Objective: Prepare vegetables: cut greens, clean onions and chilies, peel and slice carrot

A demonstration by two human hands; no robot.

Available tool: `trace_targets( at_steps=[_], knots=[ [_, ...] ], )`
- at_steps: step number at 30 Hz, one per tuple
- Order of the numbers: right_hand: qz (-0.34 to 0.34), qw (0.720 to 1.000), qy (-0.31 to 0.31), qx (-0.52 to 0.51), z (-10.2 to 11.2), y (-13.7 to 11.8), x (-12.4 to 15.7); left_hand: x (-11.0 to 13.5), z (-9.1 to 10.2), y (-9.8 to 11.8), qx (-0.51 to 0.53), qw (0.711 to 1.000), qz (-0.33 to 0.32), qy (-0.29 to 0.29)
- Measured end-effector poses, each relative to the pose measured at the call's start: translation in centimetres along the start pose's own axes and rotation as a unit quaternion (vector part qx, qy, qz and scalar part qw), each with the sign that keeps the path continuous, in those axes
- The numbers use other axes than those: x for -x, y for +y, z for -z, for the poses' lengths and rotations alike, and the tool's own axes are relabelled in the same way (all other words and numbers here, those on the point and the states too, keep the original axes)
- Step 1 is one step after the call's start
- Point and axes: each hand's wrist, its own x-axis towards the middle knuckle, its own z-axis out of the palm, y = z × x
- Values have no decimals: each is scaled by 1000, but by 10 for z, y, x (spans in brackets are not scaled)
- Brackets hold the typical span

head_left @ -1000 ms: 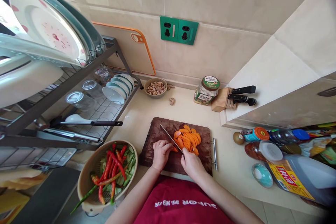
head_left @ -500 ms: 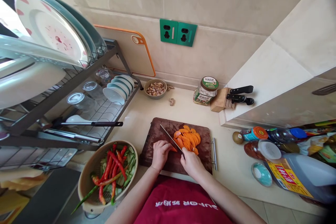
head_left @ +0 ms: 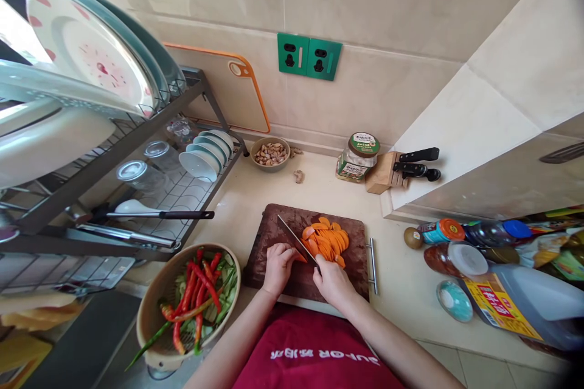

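Note:
A dark brown cutting board (head_left: 269,237) with a metal handle lies in front of me. My right hand (head_left: 332,276) is closed round the handle of a knife (head_left: 295,240), whose blade points away and to the left. Curled fingers of my left hand (head_left: 279,264) press on a piece of carrot (head_left: 300,257) just left of the blade; most of that piece is hidden under them. Right of the blade sits a pile of orange carrot slices (head_left: 329,240).
At left, a colander (head_left: 142,316) holds red chilies and green vegetable pieces, below a dish rack (head_left: 182,97). Behind the board stand a bowl of garlic (head_left: 271,154), a jar (head_left: 358,158) and a knife block (head_left: 381,173). Bottles and a large jug (head_left: 524,298) line the right.
Almost nothing differs. The view shifts very slightly; both hands, the knife and the carrot slices keep their places.

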Motion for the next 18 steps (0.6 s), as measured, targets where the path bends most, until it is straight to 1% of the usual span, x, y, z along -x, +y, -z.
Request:
trace_targets(
  at_steps=[4, 8, 11, 16, 18],
  knots=[
    [19, 1000, 1, 13, 9, 4, 10, 0, -1, -1, -6, 1000, -2, 4],
    [-15, 999, -22, 22, 2, -2, 4, 1, -2, -3, -5, 1000, -2, 6],
    [-26, 999, -24, 10, -2, -4, -2, 1, -1, -2, 3, 1000, 1, -5],
    [12, 1000, -11, 3, 11, 0, 5, 0, 0, -2, 8, 1000, 2, 1],
    [16, 1000, -14, 11, 13, -1, 7, 0, -1, -2, 5, 1000, 0, 5]
  ],
)
